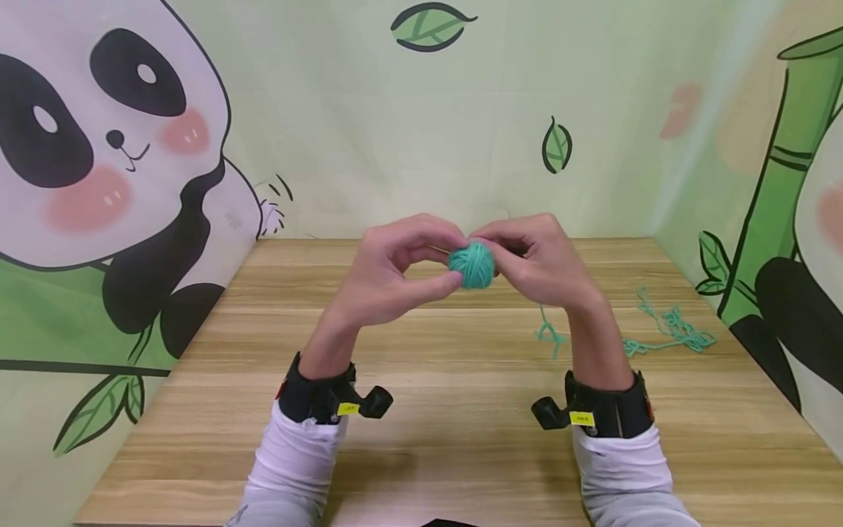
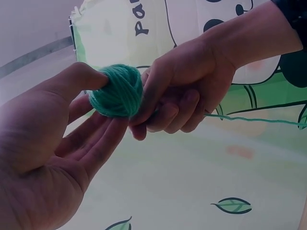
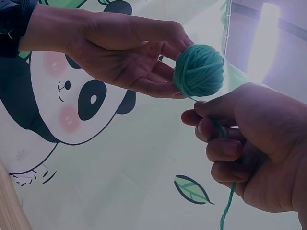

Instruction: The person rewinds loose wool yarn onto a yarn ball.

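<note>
A small ball of teal yarn (image 1: pixel 471 266) is up in the air between both hands, over the far part of the table. My left hand (image 1: pixel 402 271) pinches it from the left, thumb on one side and fingertips on the other. On its right, my right hand (image 1: pixel 540 256) curls its fingers round the yarn strand (image 3: pixel 227 206) that comes off the ball. In the right wrist view that strand passes from the ball (image 3: pixel 199 71) through the curled fingers and hangs below them. The right fingertips lie right at the ball's surface.
Loose teal yarn (image 1: pixel 685 333) lies in a tangled heap on the right of the wooden table (image 1: pixel 448 410). A short stretch of yarn (image 1: pixel 548 333) shows left of the right forearm. A panda-printed backdrop (image 1: pixel 316 146) stands behind the table and along its sides.
</note>
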Tool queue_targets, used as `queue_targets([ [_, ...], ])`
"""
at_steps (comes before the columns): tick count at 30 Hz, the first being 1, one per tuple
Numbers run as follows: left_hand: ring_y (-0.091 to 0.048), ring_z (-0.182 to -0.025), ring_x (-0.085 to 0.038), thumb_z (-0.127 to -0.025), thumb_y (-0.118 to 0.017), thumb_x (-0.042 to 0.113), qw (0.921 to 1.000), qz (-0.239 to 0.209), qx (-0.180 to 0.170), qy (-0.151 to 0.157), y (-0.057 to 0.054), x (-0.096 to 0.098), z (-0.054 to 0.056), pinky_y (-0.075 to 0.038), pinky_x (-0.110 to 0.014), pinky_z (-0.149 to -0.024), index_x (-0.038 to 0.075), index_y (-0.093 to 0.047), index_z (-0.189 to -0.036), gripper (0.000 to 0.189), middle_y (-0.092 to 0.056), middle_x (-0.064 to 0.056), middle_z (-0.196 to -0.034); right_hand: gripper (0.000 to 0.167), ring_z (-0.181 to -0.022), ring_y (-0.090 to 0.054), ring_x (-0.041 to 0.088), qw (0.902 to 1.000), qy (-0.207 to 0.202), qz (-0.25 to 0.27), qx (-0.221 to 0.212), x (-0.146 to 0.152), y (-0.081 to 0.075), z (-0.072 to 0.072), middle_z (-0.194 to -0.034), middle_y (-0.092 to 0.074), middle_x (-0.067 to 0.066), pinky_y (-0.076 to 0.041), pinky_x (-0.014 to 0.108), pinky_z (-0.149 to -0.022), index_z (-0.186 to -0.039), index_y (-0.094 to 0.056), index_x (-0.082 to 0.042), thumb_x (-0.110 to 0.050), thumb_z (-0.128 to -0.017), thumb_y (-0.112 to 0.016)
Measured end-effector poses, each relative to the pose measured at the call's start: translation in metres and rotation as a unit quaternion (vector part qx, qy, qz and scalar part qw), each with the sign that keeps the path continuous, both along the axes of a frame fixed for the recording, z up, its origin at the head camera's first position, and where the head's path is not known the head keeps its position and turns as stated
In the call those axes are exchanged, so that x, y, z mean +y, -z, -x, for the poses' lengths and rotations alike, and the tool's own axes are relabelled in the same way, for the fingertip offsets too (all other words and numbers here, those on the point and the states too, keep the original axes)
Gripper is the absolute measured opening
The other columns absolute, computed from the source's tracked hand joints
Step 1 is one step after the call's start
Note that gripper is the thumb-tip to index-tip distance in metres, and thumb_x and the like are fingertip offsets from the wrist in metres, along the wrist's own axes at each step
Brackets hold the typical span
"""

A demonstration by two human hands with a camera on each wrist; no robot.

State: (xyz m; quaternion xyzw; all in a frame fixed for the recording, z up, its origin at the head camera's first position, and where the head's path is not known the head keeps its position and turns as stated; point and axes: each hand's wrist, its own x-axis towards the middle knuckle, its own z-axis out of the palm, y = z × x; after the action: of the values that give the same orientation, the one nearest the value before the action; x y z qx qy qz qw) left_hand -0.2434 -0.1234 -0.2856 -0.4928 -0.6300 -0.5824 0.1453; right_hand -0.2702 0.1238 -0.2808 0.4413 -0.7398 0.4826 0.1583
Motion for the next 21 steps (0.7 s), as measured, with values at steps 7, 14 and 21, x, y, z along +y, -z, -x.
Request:
queue_targets([
  [7,-0.078,-0.108,-0.019,-0.087,-0.082,-0.019,0.9996,0.019,0.014,-0.014,0.0014,-0.001,0.0017,-0.074,-0.038,-0.097,-0.014,-0.074,-0.122,0.036,-0.075,-0.029,-0.12,0.019,-0.057,-0.053,0.011,0.9998,0.01,0.016,-0.012,0.0009,-0.0004,-0.0013,-0.077,-0.072,-0.005,-0.046,0.019,-0.053,-0.103,-0.086,0.0,0.006,-0.106,-0.069],
  [14,-0.079,-0.105,-0.022,-0.088,-0.084,-0.016,0.9984,0.041,0.031,-0.022,0.0022,-0.0004,0.0033,-0.074,-0.038,-0.097,-0.011,-0.076,-0.122,0.035,-0.077,-0.026,-0.119,0.018,-0.057,-0.05,0.011,0.9998,0.012,0.017,-0.008,0.0015,-0.0008,-0.0019,-0.074,-0.068,-0.004,-0.044,0.02,-0.052,-0.1,-0.084,0.0,0.006,-0.107,-0.068],
  [21,-0.08,-0.103,-0.023,-0.089,-0.086,-0.012,0.9959,0.059,0.052,-0.045,0.0035,-0.0011,0.0055,-0.073,-0.037,-0.097,-0.008,-0.077,-0.122,0.034,-0.079,-0.021,-0.119,0.018,-0.06,-0.055,0.012,0.9993,0.016,0.029,-0.017,0.0014,-0.0005,-0.002,-0.075,-0.069,-0.005,-0.048,0.019,-0.055,-0.097,-0.082,0.0,0.005,-0.107,-0.068],
])
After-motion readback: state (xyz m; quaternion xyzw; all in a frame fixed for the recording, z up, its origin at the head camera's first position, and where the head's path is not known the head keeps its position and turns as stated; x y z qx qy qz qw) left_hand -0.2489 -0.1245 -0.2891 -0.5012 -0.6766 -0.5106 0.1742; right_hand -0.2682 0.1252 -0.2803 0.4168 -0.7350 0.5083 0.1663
